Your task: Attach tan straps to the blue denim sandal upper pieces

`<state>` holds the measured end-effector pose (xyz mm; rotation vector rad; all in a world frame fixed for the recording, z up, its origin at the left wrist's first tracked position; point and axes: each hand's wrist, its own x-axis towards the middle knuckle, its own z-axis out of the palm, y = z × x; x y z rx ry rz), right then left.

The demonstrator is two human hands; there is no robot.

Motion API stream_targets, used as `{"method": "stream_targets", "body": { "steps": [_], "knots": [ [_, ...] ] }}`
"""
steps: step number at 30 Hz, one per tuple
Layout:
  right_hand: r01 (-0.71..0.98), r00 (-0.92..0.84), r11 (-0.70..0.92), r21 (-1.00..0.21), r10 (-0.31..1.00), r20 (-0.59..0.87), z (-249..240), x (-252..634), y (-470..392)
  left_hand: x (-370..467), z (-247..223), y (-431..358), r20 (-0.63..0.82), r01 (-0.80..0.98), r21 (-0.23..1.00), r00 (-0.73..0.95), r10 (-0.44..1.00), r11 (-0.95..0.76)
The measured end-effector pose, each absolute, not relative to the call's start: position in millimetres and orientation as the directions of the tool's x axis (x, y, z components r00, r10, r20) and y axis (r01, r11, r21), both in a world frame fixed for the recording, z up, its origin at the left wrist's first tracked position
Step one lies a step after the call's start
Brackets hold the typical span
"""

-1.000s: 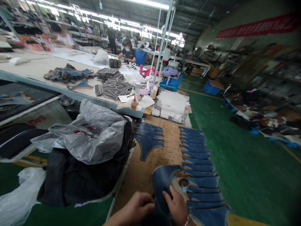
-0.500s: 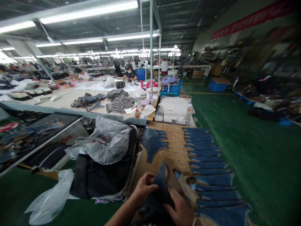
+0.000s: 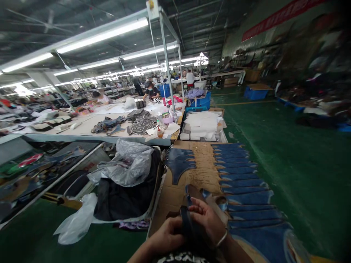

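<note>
Both hands, left hand (image 3: 167, 237) and right hand (image 3: 210, 221), have their grip clamped on a dark blue curved leather piece (image 3: 189, 223) above the brown cardboard-covered worktop (image 3: 175, 191).

grey plastic sheet (image 3: 128, 164) over dark bin (image 3: 123, 199), near left. white bag (image 3: 75, 223) on green floor (image 3: 287, 157). far left, table (image 3: 82, 126) with grey pieces (image 3: 139, 122), bottle (image 3: 159, 131). white stack (image 3: 203, 126) beyond. red banner (image 3: 279, 16), far right.
</note>
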<state>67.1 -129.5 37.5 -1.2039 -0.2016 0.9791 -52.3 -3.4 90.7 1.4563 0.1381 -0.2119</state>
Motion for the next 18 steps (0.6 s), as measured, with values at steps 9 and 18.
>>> {"method": "stream_targets", "body": {
  "steps": [9, 18],
  "knots": [
    [-0.226, 0.558, -0.040, -0.973, 0.814, -0.163, 53.4, 40.8, -143.2, -53.7, 49.6, -12.3, -0.352, 0.178, 0.887, 0.858, 0.374, 0.426],
    [0.341, 0.659, -0.166, -0.925, 0.744, 0.109, 78.0, 54.5, -148.6, -58.0, 55.8, -7.7, -0.332, 0.216, 0.914, 0.886, 0.325, 0.343]
  ]
}}
